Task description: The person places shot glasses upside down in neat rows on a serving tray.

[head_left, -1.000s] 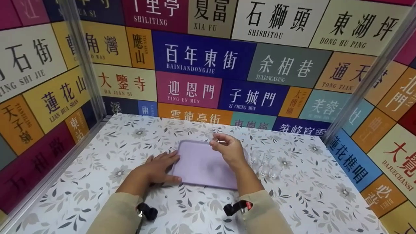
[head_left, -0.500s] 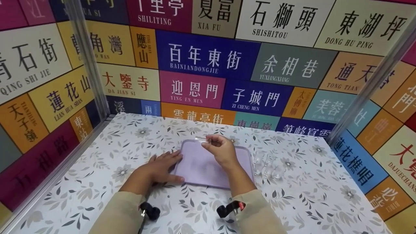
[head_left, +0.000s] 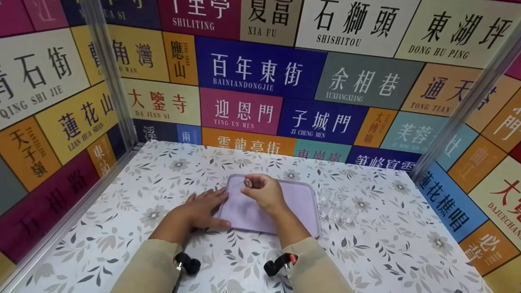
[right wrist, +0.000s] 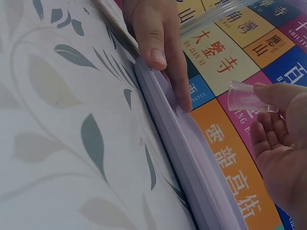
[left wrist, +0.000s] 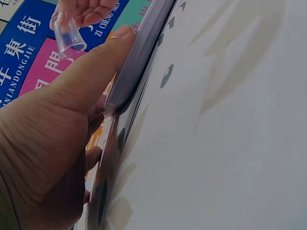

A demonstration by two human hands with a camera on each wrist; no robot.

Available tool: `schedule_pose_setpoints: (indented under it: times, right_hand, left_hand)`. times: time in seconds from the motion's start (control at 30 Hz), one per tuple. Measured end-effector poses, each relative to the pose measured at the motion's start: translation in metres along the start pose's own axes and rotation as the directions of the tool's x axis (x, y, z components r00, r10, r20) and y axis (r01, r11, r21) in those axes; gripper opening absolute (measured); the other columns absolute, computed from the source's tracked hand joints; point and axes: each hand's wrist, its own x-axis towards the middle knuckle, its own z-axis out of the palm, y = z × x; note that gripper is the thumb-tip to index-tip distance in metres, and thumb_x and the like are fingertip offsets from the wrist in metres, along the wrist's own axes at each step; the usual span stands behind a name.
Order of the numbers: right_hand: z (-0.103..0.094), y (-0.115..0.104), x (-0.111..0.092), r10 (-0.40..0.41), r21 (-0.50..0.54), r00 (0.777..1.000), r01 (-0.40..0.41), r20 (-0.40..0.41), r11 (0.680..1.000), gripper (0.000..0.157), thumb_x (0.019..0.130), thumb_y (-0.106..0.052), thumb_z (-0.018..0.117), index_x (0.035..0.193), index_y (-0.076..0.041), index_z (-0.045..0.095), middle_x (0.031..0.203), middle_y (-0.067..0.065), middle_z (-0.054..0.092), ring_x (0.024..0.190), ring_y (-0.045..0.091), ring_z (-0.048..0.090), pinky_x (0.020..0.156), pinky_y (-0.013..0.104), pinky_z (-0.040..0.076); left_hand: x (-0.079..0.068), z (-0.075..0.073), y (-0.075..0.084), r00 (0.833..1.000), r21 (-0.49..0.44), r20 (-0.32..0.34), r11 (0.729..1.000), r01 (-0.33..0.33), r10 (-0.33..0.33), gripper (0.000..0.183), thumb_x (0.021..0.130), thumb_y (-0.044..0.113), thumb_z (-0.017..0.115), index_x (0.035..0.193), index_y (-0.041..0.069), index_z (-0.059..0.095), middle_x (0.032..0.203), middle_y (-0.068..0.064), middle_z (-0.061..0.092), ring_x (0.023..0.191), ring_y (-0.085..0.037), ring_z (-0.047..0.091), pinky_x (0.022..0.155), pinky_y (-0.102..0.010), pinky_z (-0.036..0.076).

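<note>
A lilac tray (head_left: 299, 203) lies on the table. My left hand (head_left: 200, 209) rests at its left side, fingers fairly straight, with fingertips and thumb at the rim. My right hand (head_left: 264, 192) is raised over the tray's left half and pinches a small clear cup (right wrist: 245, 97) between thumb and fingers. In the left wrist view the same cup (left wrist: 69, 38) hangs tilted, its wider end pointing away from the fingers. Little of the cup shows in the head view, as the fingers cover much of it.
Several small clear cups (head_left: 336, 208) stand close together just right of the tray. A floral-patterned cloth (head_left: 390, 244) covers the table. Panels with printed signs (head_left: 260, 69) wall in the back and sides, with clear posts (head_left: 110, 81) at the corners.
My right hand has moved left and slightly nearer over the tray with the cup, which has turned from lying sideways. My left hand has stayed at the tray's edge.
</note>
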Motion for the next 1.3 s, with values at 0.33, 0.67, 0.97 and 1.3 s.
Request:
schedule_pose_setpoints:
  times: [0.33, 0.67, 0.97, 1.3]
  right_hand:
    - [0.005, 0.006, -0.008, -0.014, -0.269, 0.983, 0.063, 0.18, 0.961, 0.038, 0.089, -0.005, 0.081, 0.127, -0.006, 0.078, 0.114, 0.01, 0.081, 0.098, 0.012, 0.07, 0.089, 0.023, 0.058]
    - [0.013, 0.009, -0.011, 0.004, -0.398, 0.965, 0.105, 0.264, 0.911, 0.042, 0.085, -0.004, 0.081, 0.127, -0.008, 0.078, 0.112, 0.006, 0.08, 0.1, 0.014, 0.071, 0.097, 0.033, 0.061]
    - [0.0, 0.001, -0.012, -0.029, -0.328, 0.966, 0.115, 0.256, 0.938, 0.048, 0.086, -0.017, 0.087, 0.132, -0.006, 0.075, 0.126, 0.015, 0.077, 0.113, 0.032, 0.073, 0.1, 0.04, 0.061]
    - [-0.039, -0.01, -0.007, -0.008, -0.266, 0.994, 0.037, 0.112, 0.963, 0.044, 0.087, -0.02, 0.088, 0.129, -0.012, 0.077, 0.128, 0.011, 0.077, 0.118, 0.03, 0.071, 0.099, 0.037, 0.062]
  left_hand:
    - [0.001, 0.0, 0.002, 1.0, 0.0, 0.008, 1.0, -0.01, 0.01, 0.113, 0.08, 0.082, 0.073, 0.171, 0.036, 0.026, 0.182, 0.012, 0.012, 0.17, -0.034, 0.007, 0.134, -0.071, -0.003]
    - [0.002, -0.003, 0.003, 0.999, 0.016, -0.002, 0.999, -0.038, 0.038, 0.112, 0.081, 0.082, 0.073, 0.171, 0.034, 0.027, 0.182, 0.012, 0.01, 0.17, -0.035, 0.007, 0.133, -0.072, -0.002]
    - [0.002, -0.003, 0.001, 0.999, 0.016, -0.008, 0.999, -0.044, 0.044, 0.112, 0.08, 0.084, 0.072, 0.171, 0.035, 0.026, 0.182, 0.012, 0.012, 0.17, -0.035, 0.008, 0.133, -0.073, -0.002]
    - [0.001, 0.0, 0.001, 1.0, -0.011, -0.012, 1.0, 0.002, -0.002, 0.113, 0.079, 0.082, 0.075, 0.17, 0.038, 0.028, 0.181, 0.016, 0.013, 0.171, -0.034, 0.008, 0.134, -0.071, -0.003]
